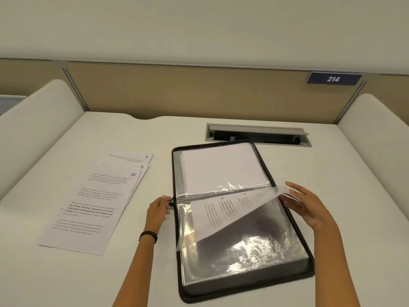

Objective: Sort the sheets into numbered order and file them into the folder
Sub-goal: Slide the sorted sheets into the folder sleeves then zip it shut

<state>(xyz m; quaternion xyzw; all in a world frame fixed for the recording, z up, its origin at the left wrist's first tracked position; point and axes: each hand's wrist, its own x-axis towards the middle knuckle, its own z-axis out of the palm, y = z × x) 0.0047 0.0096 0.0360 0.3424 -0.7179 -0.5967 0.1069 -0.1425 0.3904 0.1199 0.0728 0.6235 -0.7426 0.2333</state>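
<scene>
A black zip folder [296, 231] lies open on the white desk, its clear plastic sleeves showing. One sleeve with a printed sheet [223, 216] inside is lifted partway at the spine. My right hand [307, 207] holds that sleeve's raised right edge with its fingers spread. My left hand [158, 208] pinches the folder's left edge near the zip. The far half of the folder holds a filed white sheet [221, 167]. To the left lies a fanned stack of printed sheets [93, 202], their corners marked 8, 9 and 10.
A recessed cable tray [256, 134] with its lid raised sits in the desk just behind the folder. Beige partition panels and white side dividers enclose the desk. A blue sign reading 214 [333, 79] is on the back panel.
</scene>
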